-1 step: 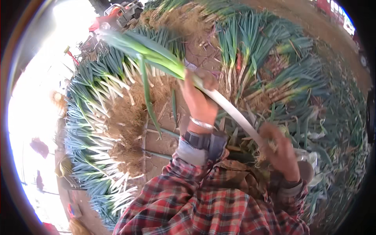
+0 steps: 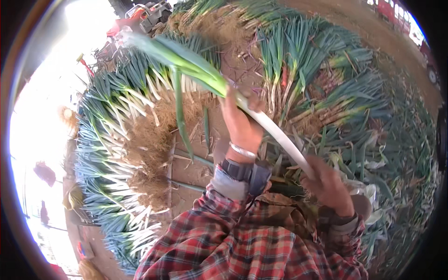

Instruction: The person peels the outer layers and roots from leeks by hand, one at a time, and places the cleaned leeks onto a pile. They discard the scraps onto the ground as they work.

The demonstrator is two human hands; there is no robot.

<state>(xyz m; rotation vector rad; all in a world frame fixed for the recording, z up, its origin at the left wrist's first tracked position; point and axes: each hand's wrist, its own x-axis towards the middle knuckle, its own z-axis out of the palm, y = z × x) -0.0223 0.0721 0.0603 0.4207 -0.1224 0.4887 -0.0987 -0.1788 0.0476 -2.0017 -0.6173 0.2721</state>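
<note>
A long green onion (image 2: 281,140) lies slantwise in front of me, leaves to the upper left and white stem to the lower right. My left hand (image 2: 243,122) is wrapped round it where the green turns white. One green leaf (image 2: 179,114) bends and hangs down beside that hand. At the lower end of the stem, my right hand (image 2: 330,185) is closed on it, hiding the root end. The leaf tips are blurred.
A curved row of green onions (image 2: 133,105) with white stems lines the left, its brown roots (image 2: 151,140) turned inward. Unpeeled bundles (image 2: 294,51) lie at the far right. Loose leaves (image 2: 396,186) pile up on the right. A red and grey machine (image 2: 148,16) stands far left.
Both hands and the green onion have shifted slightly; the leafy end has moved a little right. My right hand has dropped slightly and now covers the root end.
</note>
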